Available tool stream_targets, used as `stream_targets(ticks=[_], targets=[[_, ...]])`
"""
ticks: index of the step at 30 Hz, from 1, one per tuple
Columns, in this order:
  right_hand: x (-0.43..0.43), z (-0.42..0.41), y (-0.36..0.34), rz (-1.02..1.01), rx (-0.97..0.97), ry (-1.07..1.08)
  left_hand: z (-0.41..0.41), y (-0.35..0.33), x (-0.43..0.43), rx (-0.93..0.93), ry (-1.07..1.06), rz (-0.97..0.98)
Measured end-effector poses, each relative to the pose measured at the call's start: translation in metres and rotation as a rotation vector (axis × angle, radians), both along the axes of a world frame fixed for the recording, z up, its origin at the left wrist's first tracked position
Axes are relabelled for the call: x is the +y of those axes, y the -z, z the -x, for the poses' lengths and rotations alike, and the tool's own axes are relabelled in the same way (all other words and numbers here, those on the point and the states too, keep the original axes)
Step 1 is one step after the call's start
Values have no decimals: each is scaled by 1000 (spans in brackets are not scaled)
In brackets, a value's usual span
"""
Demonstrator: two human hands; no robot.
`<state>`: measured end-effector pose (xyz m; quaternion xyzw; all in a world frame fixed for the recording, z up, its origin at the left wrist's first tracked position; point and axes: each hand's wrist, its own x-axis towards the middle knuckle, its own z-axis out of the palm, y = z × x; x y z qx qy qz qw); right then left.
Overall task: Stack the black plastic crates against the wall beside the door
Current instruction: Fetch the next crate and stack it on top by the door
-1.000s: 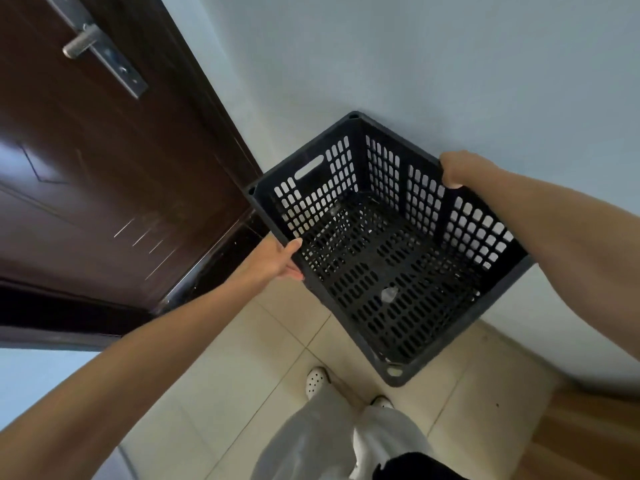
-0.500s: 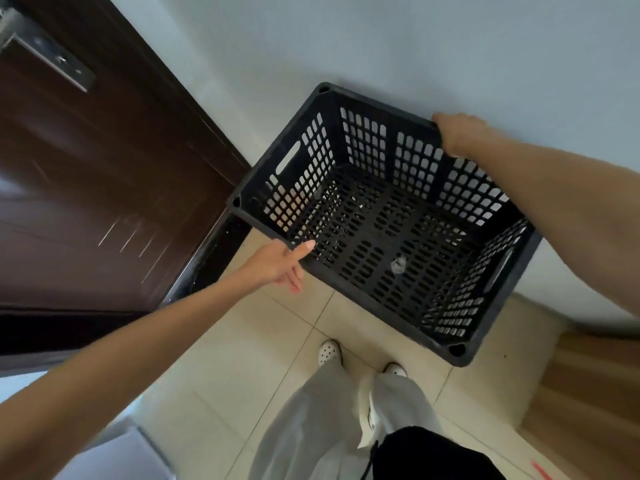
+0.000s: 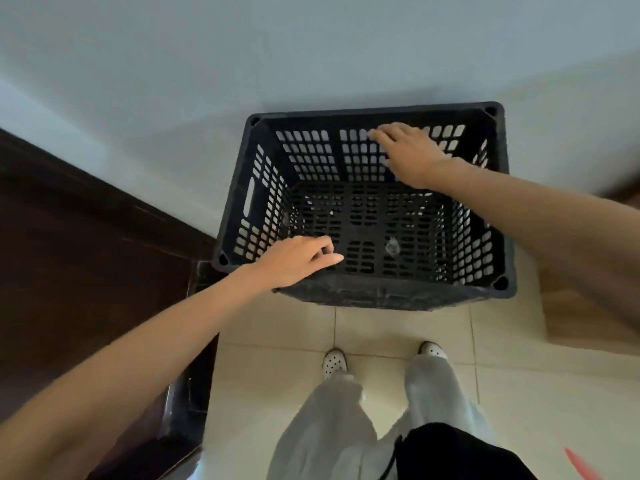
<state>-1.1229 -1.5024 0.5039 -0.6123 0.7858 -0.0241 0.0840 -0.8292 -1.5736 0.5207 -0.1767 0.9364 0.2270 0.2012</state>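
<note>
Both hands hovered loose-fingered and gripping nothing over one crate (image 3: 367,216) standing against the wall (image 3: 311,64) right of the door (image 3: 69,258), its long axis along the wall: left hand (image 3: 294,261) at the near rim, right hand (image 3: 408,150) by the far side.

Single head view, steeply downward, close above crate (image 3: 367,216) and floor (image 3: 398,334)
</note>
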Motion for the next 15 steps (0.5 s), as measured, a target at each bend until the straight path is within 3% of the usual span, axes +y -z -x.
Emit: stream_targets(ticks=[5, 8, 15], targets=[[68, -91, -6, -121, -168, 83, -26, 22, 1, -3, 183, -47], [119, -151, -7, -161, -202, 78, -32, 24, -1, 68, 212, 41], [138, -170, 7, -178, -5, 64, -33, 29, 0, 131, 266, 177]])
